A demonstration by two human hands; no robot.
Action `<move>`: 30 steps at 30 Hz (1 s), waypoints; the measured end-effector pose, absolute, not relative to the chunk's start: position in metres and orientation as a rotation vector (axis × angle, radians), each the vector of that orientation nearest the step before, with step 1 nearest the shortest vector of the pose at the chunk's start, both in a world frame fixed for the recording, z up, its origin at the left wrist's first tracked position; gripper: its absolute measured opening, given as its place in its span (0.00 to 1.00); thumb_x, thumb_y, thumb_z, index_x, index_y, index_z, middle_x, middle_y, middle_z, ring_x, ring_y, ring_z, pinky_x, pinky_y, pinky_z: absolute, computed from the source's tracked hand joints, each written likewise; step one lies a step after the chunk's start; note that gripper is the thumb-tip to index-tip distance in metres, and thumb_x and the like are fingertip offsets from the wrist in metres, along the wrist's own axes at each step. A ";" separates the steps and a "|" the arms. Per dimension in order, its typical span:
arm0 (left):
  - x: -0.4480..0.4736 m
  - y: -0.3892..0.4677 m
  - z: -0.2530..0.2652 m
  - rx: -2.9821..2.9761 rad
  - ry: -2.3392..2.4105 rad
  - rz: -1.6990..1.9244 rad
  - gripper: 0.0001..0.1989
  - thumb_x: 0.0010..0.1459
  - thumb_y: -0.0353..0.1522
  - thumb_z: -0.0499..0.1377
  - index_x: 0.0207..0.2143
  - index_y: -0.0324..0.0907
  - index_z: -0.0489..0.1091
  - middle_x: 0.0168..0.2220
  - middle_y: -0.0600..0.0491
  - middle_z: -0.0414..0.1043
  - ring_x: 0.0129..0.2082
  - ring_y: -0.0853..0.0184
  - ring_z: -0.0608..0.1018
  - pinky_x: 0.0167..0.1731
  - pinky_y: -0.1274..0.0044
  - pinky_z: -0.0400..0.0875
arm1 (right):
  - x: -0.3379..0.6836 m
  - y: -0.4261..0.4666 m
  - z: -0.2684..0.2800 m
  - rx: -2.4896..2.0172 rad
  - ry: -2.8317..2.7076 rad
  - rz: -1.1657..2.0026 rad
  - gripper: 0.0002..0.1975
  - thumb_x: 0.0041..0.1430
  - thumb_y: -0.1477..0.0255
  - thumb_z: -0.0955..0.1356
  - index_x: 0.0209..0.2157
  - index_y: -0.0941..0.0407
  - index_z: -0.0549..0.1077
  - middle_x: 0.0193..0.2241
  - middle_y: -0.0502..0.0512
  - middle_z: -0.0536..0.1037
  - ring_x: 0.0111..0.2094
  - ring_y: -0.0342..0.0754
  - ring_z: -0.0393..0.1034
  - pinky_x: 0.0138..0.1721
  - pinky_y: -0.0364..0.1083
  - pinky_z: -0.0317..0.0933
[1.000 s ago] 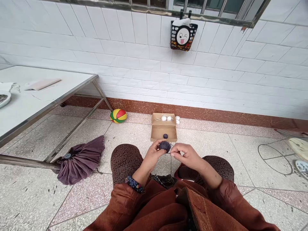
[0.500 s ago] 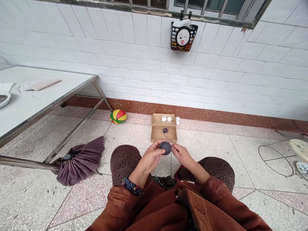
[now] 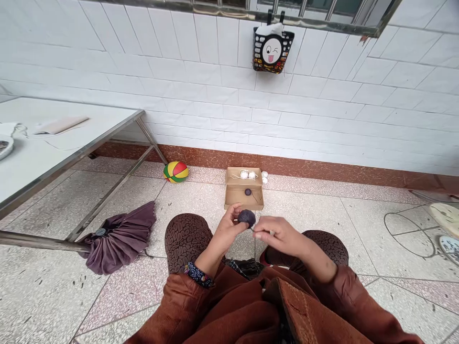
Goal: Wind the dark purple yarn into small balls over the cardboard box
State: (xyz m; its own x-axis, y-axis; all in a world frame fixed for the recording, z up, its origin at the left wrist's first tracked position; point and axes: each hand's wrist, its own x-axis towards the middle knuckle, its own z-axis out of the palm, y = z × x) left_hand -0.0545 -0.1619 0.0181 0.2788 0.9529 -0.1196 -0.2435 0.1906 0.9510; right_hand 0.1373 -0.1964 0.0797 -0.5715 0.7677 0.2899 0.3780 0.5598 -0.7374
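Note:
My left hand (image 3: 228, 226) is closed around a dark purple-grey ball of yarn (image 3: 246, 217), held above the gap between my knees. Just to its right, my right hand (image 3: 278, 233) pinches a strand of the same yarn (image 3: 252, 230) close to the ball. A smaller dark yarn ball (image 3: 247, 192) lies in the open cardboard box (image 3: 234, 197) on the floor ahead, with a loose strand beside it. Two white balls (image 3: 244, 175) with white string rest on the box's raised lid part.
Small white pieces (image 3: 264, 177) lie right of the box. A striped ball (image 3: 176, 171) sits by the wall, and a folded purple umbrella (image 3: 120, 236) leans at the metal-framed table (image 3: 118, 125) on the left. A black basket (image 3: 273, 50) hangs from the window bars. At right is a wire-framed stool (image 3: 444, 220).
My right hand has moved down and around the near side of the yarn ball, carrying the strand. The small ball in the box has shifted slightly right.

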 end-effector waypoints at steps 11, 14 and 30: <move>-0.052 -0.172 0.036 0.901 0.653 0.975 0.34 0.45 0.26 0.65 0.57 0.48 0.67 0.41 0.53 0.70 0.43 0.64 0.71 0.47 0.72 0.62 | 0.138 -0.145 0.003 -1.252 -1.893 0.743 0.14 0.70 0.64 0.62 0.33 0.55 0.72 0.27 0.50 0.74 0.29 0.45 0.67 0.34 0.43 0.60; -0.055 -0.165 0.032 0.755 0.714 1.049 0.28 0.45 0.27 0.66 0.51 0.45 0.72 0.42 0.52 0.72 0.44 0.64 0.72 0.49 0.72 0.63 | 0.134 -0.167 -0.019 -1.297 -1.912 0.830 0.13 0.71 0.65 0.61 0.34 0.55 0.71 0.27 0.50 0.73 0.29 0.45 0.67 0.33 0.43 0.60; -0.055 -0.162 0.015 1.117 0.902 0.984 0.29 0.45 0.28 0.67 0.52 0.45 0.70 0.42 0.52 0.71 0.43 0.63 0.71 0.46 0.72 0.65 | 0.138 -0.196 0.060 -1.049 -2.196 0.696 0.17 0.73 0.63 0.59 0.39 0.53 0.74 0.32 0.55 0.78 0.34 0.48 0.72 0.38 0.46 0.64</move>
State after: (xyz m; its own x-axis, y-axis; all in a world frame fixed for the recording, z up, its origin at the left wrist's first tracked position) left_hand -0.0547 -0.1625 0.0154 0.3124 0.9460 -0.0865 -0.1690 0.1449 0.9749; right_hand 0.1377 -0.1956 0.0604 -0.5072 0.8117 0.2898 0.4965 0.5500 -0.6716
